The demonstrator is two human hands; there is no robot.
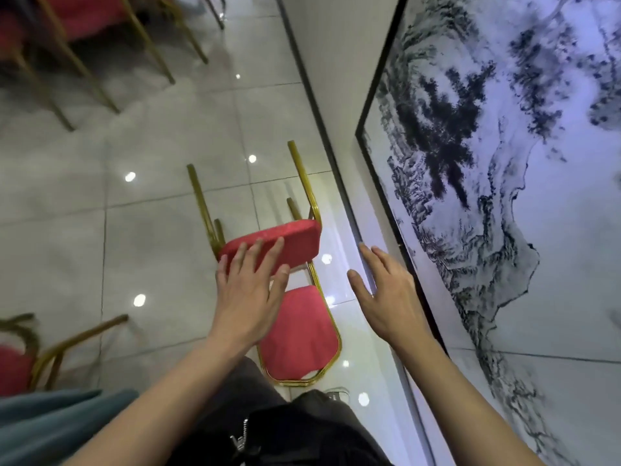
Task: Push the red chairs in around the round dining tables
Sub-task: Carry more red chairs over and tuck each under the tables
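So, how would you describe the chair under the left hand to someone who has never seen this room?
Find the big ink landscape painting on the wall. On the tiled floor beside it stands one red chair with a gold frame, and the left hand lies flat on its seat. Unlike the other red chairs farther off, it stands alone by the wall.

Red chair (295, 334) with gold frame stands near wall. Left hand (248, 290) rests on top of its backrest, fingers straight. Right hand (386, 294) hovers apart, fingers spread, beside framed ink painting (504, 183). Glossy tiled floor (151, 230) below.
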